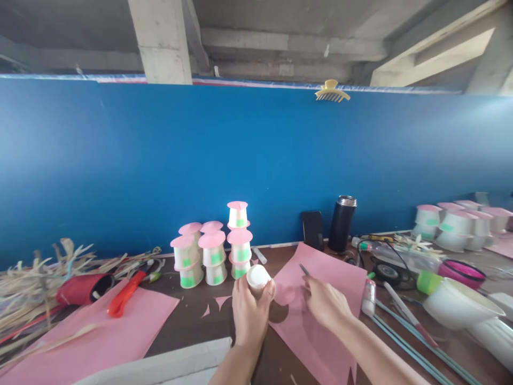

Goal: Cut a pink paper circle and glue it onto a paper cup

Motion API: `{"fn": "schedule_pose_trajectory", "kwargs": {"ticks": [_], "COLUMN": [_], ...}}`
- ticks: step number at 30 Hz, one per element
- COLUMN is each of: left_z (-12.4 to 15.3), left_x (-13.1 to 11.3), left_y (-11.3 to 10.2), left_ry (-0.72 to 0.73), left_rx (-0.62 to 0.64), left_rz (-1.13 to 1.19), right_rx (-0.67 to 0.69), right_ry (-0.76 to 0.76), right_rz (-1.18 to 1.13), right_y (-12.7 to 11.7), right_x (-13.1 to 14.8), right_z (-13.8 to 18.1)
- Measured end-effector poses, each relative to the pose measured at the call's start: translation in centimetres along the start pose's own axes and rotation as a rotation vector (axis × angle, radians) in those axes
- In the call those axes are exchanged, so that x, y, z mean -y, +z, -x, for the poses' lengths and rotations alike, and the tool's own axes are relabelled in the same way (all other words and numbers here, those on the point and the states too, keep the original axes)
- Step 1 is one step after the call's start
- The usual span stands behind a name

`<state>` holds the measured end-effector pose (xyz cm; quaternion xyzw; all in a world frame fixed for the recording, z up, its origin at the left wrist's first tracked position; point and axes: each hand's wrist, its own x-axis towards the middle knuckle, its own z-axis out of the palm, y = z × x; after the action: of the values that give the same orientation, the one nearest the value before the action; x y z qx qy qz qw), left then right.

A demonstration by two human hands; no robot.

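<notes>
My left hand [250, 313] is closed around a small white paper cup [258, 277], bottom up, just above the dark table. My right hand [325, 302] pinches a thin pencil [304, 269] and rests on a pink paper sheet [320, 326] that has a round hole cut in it. Just beyond the cup stand stacks of white cups with pink paper lids and green tags [214, 251].
A second pink sheet [100, 334], red-handled scissors [126, 294], a red pouch [82, 289] and dry straw [32, 278] lie left. A black flask [342, 223], phone [312, 230], glue tube [368, 297], white bowls [460, 305] and more lidded cups [457, 224] sit right. A blue wall [256, 160] stands behind.
</notes>
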<state>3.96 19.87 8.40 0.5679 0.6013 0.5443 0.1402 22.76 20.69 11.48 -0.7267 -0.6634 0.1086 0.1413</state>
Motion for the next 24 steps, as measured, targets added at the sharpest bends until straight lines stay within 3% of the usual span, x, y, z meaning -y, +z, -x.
{"fn": "schedule_pose_trajectory", "kwargs": {"ticks": [14,19,24], "left_z": [-0.1,0.2,0.3], "left_x": [-0.4,-0.3,-0.7], "left_y": [0.2,0.4,0.3], "left_ry": [-0.098,-0.093,-0.093], "left_rx": [0.136,0.165,0.176], "left_rz": [-0.168,-0.186,-0.220], "right_rx": [0.241,0.324,0.317], "right_ry": [0.097,0.150,0.236], "right_rz": [-0.257,-0.405,-0.598], "right_y": [0.6,0.8,-0.2], "right_x": [0.8,1.1,1.9], "right_z": [-2.7,-2.5,-1.3]}}
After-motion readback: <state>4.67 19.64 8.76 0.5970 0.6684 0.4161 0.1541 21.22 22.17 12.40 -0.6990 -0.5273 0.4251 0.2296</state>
